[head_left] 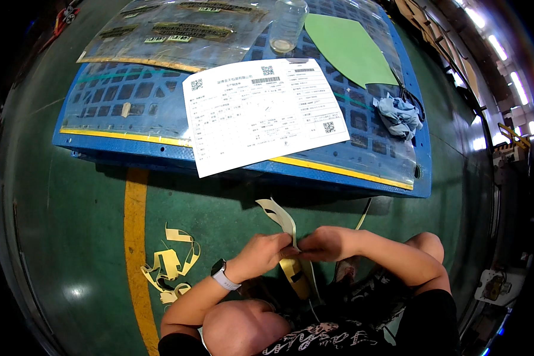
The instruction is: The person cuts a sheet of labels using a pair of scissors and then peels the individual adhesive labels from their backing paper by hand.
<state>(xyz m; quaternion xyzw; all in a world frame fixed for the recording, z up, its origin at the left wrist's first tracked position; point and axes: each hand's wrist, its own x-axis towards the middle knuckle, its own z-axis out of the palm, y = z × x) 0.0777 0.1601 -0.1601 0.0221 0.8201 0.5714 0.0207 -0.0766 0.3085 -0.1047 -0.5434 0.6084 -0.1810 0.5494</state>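
Observation:
Low in front of my body, both hands meet at a pale cream-yellow cut-out sheet (286, 221). It is thin and curls upward above my fingers, with a slot near its top end. Below the hands, a yellow part (295, 277) with a dark notch hangs down toward my lap. My left hand (270, 251), with a watch on the wrist, pinches the sheet from the left. Closed on the same sheet from the right is my right hand (326, 244), its fingertips close to the left ones. The exact grip between the fingertips is hidden.
A blue plastic pallet (243, 172) stands ahead, with a printed paper (267, 115), a clear cup (288, 26), a green sheet (350, 50) and a crumpled blue glove or cloth (399, 114) on top. Yellow scraps (171, 261) lie on the green floor beside a yellow line (135, 225).

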